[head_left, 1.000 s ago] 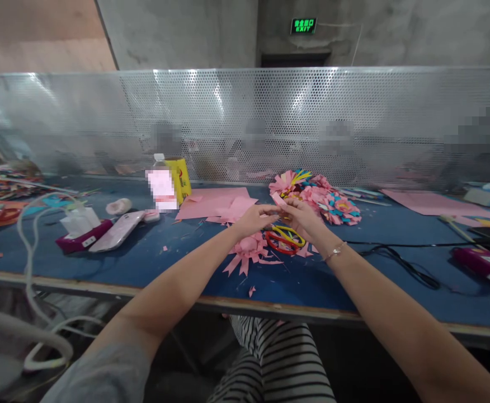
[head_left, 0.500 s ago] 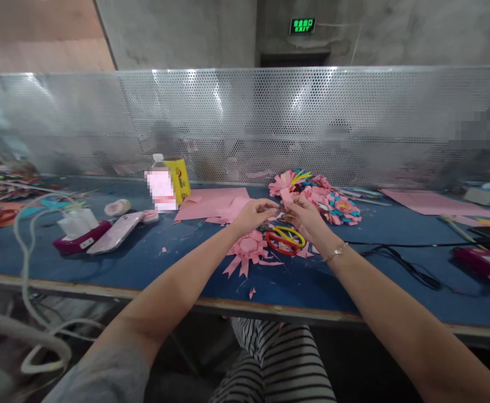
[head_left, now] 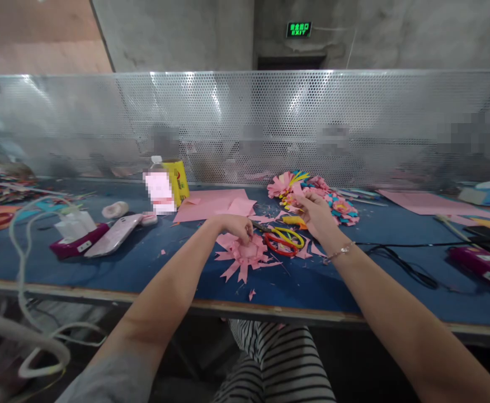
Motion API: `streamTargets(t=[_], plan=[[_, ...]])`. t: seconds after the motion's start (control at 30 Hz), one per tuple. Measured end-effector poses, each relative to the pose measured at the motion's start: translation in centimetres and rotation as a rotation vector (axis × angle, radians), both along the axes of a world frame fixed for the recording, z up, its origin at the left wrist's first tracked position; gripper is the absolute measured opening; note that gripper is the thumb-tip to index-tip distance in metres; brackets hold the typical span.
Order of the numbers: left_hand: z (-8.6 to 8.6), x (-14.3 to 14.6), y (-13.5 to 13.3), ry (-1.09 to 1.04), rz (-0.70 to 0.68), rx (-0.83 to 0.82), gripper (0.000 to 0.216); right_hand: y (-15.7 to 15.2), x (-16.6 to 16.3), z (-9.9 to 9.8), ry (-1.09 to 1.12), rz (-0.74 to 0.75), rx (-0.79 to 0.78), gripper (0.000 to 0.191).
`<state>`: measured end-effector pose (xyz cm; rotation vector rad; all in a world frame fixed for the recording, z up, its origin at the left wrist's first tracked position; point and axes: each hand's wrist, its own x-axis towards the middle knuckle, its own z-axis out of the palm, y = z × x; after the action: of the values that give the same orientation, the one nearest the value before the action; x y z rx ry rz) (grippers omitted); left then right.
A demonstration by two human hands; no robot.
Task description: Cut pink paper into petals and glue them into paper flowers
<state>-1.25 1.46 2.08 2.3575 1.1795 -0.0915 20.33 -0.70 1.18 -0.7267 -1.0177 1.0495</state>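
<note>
The two hands are apart. The left hand (head_left: 239, 225) lies with its fingers curled down on a pink paper flower (head_left: 245, 256); whether they grip it or only press on it I cannot tell. The flower lies flat on the blue bench (head_left: 165, 268), near the front edge, with its cut points spread towards that edge and small pink scraps about it.

The right hand (head_left: 317, 215) is raised over the bench further back. Its fingertips seem to pinch a small pink strip (head_left: 298, 190), though the view is too coarse to be sure. The strip is just beside a pile (head_left: 333, 201) of finished pink and blue flowers.

Between the hands lie scissors (head_left: 282, 239) with red and yellow handles, touching the scraps to the right of the flower. Pink sheets (head_left: 215, 204) lie behind the left hand.

Bare bench shows to the left of the flower as far as a tissue pack (head_left: 75, 238), and along the front edge. To the right, a black cable (head_left: 396, 263) crosses the bench. A perforated screen (head_left: 245, 123) closes the far edge.
</note>
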Motion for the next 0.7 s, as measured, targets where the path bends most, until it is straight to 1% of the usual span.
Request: streamTargets(t=[0.1, 0.23, 0.33, 0.43, 0.5, 0.57, 0.63, 0.7], plan=[[0.2, 0.2, -0.3, -0.004, 0.013, -0.003, 0.031, -0.3, -0.1, 0.2, -0.011, 0.007, 0.0, 0.027], [0.4, 0.2, -0.4, -0.04, -0.002, -0.044, 0.023, -0.3, -0.2, 0.1, -0.053, 0.01, -0.012, 0.029], [0.7, 0.0, -0.6, -0.112, -0.008, -0.099, 0.02, -0.1, -0.1, -0.2, -0.097, 0.035, -0.032, 0.03], [1.2, -0.2, -1.2, -0.234, 0.028, -0.123, 0.02, 0.0, -0.1, -0.4, -0.1, 0.055, -0.028, 0.031], [1.5, -0.2, -1.7, -0.343, 0.065, -0.086, 0.019, 0.1, 0.0, -0.5, -0.1, 0.057, -0.031, 0.03], [1.7, -0.2, -1.9, -0.446, 0.08, -0.015, 0.016, 0.2, 0.0, -0.5, -0.095, 0.052, -0.038, 0.029], [1.7, -0.1, -1.9, -0.539, 0.066, 0.051, 0.014, 0.3, 0.1, -0.5, -0.084, 0.049, -0.038, 0.028], [1.3, 0.0, -1.4, -0.632, 0.058, 0.092, 0.017, 0.4, 0.1, -0.6, -0.081, 0.052, -0.031, 0.028]])
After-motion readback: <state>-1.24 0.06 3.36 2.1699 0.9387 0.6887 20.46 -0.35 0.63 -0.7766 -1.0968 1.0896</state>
